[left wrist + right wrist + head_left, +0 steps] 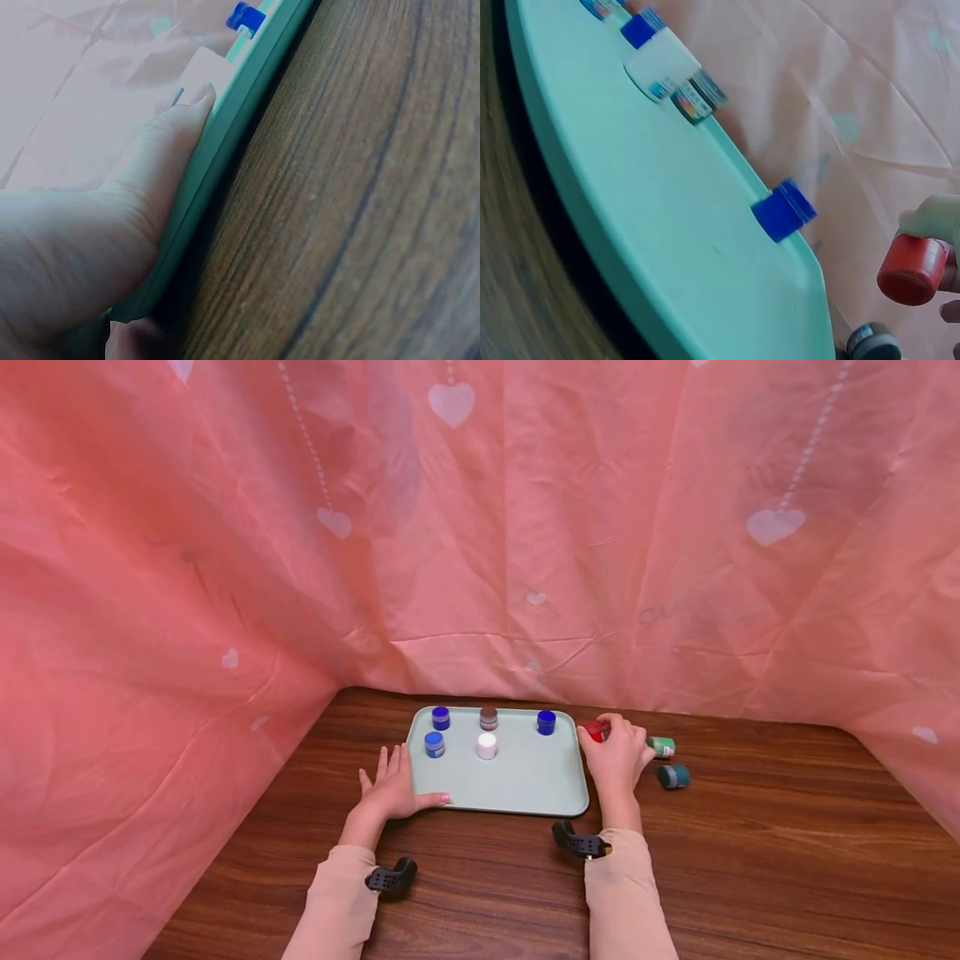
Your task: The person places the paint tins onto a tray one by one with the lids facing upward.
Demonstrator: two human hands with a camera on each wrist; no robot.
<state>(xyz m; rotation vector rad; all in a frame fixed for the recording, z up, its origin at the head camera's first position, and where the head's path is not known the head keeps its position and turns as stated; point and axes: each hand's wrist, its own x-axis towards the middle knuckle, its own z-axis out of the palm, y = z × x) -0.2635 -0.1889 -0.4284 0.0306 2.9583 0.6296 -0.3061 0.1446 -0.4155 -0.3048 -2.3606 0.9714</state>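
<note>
A: Report right hand status.

B: The right hand grips a red jar between fingertips and thumb, just off the tray's 3 o'clock edge. In the head view the fingers cover most of the jar. The right wrist view shows its red body, but the frame edge cuts off the fingers.

A: Left hand?

B: The left hand lies flat with fingers straight on the wooden surface, thumb against the tray's near left rim. In the left wrist view the palm fills the frame; the fingers are out of sight.

A: Tray contents?

B: Five jars stand upright: two blue jars toward 9 o'clock, a brown-lidded jar at 12 o'clock, a white jar at centre, another blue-capped jar toward 1 o'clock. Labels are too small to read.

A: Off the tray?

B: At 3 o'clock of the right hand, a green jar and a teal jar lie on their sides. The hand partly hides the green one. Pink heart-print cloth encloses the surface.
</note>
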